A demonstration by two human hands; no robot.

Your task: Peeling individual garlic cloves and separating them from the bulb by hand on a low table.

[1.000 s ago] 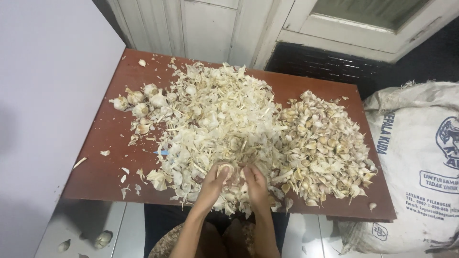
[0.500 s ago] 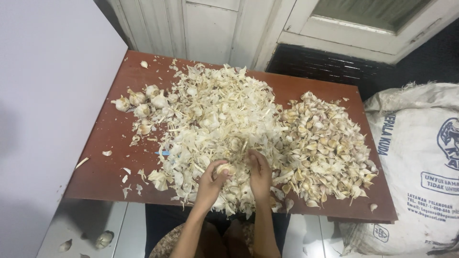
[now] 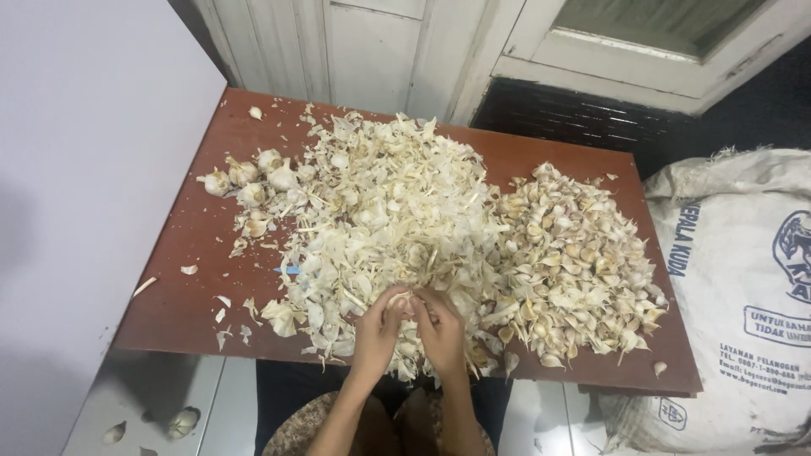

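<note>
Home food-prep corner, brown table (image 3: 194, 279) heaped with garlic skins (image 3: 380, 211), white sack (image 3: 743, 304), panelled door (image 3: 372, 51)

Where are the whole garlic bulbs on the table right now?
The whole garlic bulbs sit in a small cluster at the far left of the brown table, just left of the big heap of papery skins.

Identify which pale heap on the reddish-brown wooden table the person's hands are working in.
The large middle heap of papery white garlic skins. Both the left hand and the right hand are at its near edge; the separated cloves and whole bulbs lie apart.
</note>
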